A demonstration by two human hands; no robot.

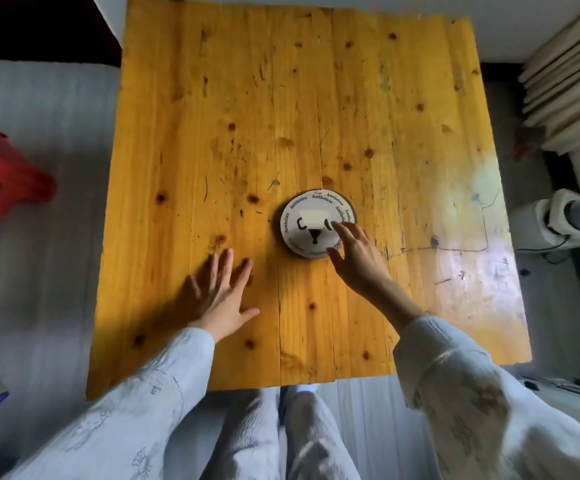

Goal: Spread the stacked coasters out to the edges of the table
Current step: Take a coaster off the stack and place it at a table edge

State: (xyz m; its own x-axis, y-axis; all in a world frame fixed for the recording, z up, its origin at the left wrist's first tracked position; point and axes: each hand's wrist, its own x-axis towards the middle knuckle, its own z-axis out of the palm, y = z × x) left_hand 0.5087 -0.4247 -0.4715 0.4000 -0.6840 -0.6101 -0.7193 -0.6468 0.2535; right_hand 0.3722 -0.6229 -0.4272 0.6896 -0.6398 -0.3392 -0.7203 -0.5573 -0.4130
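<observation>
A stack of round white coasters (307, 225) with black lettering round the rim sits near the middle of the yellow wooden table (281, 98). The stack is slightly fanned, with rims of lower coasters showing at its far right edge. My right hand (357, 258) reaches in from the right, fingers apart; fingertips rest on the stack's right side and the thumb touches its near edge. My left hand (222, 292) lies flat on the wood to the left of the stack, fingers spread, holding nothing.
A red plastic stool (1, 188) stands on the floor at the left. A white appliance (555, 220) and a pile of pale boards (568, 84) sit to the right of the table. My legs are under the near table edge.
</observation>
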